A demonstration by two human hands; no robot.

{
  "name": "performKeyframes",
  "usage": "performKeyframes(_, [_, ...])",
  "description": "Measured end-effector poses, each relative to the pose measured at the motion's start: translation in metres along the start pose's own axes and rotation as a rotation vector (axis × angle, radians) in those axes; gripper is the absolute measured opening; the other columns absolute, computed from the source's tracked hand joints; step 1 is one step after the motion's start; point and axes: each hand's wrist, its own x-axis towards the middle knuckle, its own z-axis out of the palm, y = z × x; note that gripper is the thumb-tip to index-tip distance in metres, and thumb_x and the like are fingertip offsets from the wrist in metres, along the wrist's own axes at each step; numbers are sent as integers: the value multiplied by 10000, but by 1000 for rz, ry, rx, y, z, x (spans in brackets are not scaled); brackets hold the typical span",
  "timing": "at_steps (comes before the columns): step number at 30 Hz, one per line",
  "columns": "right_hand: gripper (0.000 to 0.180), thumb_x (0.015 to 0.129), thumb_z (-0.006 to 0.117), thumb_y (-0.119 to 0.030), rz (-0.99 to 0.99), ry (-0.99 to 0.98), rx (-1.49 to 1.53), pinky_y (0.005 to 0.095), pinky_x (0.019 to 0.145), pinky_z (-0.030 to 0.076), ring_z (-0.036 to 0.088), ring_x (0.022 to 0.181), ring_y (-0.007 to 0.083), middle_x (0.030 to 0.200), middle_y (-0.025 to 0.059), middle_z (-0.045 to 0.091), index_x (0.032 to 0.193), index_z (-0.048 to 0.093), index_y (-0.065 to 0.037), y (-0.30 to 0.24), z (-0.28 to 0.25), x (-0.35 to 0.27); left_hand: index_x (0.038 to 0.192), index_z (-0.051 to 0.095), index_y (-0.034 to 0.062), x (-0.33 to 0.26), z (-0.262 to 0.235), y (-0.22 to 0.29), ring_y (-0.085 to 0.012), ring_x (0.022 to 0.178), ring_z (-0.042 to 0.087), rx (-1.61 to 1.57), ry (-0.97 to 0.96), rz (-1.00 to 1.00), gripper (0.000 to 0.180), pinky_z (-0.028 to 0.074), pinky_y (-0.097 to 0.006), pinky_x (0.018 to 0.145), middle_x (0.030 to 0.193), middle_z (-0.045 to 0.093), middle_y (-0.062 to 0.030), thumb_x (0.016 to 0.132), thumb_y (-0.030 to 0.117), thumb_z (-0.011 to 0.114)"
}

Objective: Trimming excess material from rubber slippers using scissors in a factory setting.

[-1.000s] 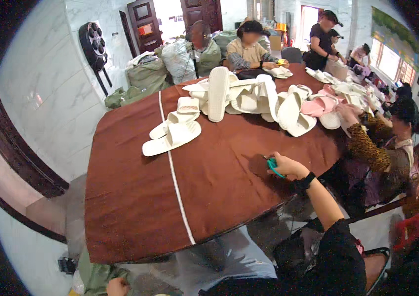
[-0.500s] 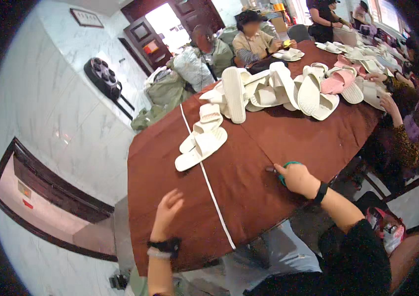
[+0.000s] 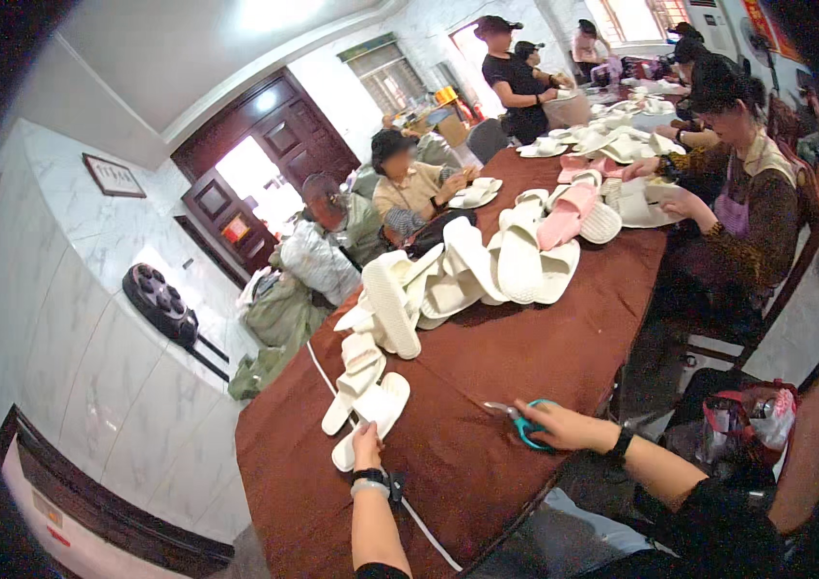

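Observation:
With my right hand [image 3: 569, 427] I hold a pair of scissors [image 3: 524, 424] by their teal handles. Their short blades point left, over the brown cloth. My left hand [image 3: 367, 448] is closed at the near edge of a white slipper [image 3: 385, 405], its fingertips partly hidden against it. A second white slipper [image 3: 359, 365] lies just beyond that one, partly covered by it. Farther back a heap of white slippers [image 3: 453, 270] spreads along the table, with a pink-strapped slipper [image 3: 569, 214] at its right end.
A brown cloth [image 3: 448, 405] covers the table, and a white cord [image 3: 429, 536] runs across it. At the right a person [image 3: 742, 212] handles slippers; another person [image 3: 409, 188] sits at the far left side. Stuffed sacks [image 3: 279, 318] stand along the left edge. A chair [image 3: 810, 439] is behind my right arm.
My left hand has moved up to the white slipper, from bare cloth. My right hand still holds the scissors, whose blades now show more clearly. The whole view has tilted upward.

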Motion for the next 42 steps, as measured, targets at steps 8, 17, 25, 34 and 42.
performKeyframes(8, [533, 760, 654, -158, 199, 273, -85, 425, 847, 457, 546, 984, 376, 1070, 200, 565, 1234, 464, -8, -18, 14, -13, 881, 573, -19, -88, -37, 0, -112, 492, 454, 325, -172, 33, 246, 375, -274, 447, 604, 481, -11, 891, 227, 556])
performKeyframes(17, [543, 749, 693, -200, 247, 87, 180, 396, 871, 449, 563, 1027, 316, 1140, 174, 561, 1214, 479, -18, -41, 23, -12, 874, 561, 4, -312, -141, -34, -95, 646, 459, 456, -264, -27, 196, 383, -241, 594, 693, 501, -17, 906, 196, 535])
performKeyframes(25, [579, 929, 462, -460, 484, -836, 1097, 276, 788, 430, 511, 894, 129, 1011, 52, 499, 1302, 354, -30, -156, 88, -61, 945, 555, 19, -426, -158, -61, -122, 769, 513, 354, 239, 39, 166, 417, -265, 700, 837, 552, -38, 848, 144, 607])
performKeyframes(34, [494, 944, 455, -408, 579, -951, 923, 286, 685, 452, 543, 746, 129, 884, 55, 535, 1226, 400, -6, -187, 131, -55, 1229, 346, 23, -446, -107, -113, -181, 993, 507, -506, 601, -44, 473, 465, -312, 808, 1169, 452, -106, 848, 88, 621])
performKeyframes(42, [486, 892, 587, -342, 552, -857, 717, 297, 660, 461, 558, 776, 135, 899, 112, 590, 1196, 437, 5, -203, 142, -44, 1297, 369, -16, -455, -85, -131, -249, 1031, 575, -780, 131, -286, 565, 525, -372, 821, 1194, 537, -127, 815, 54, 655])
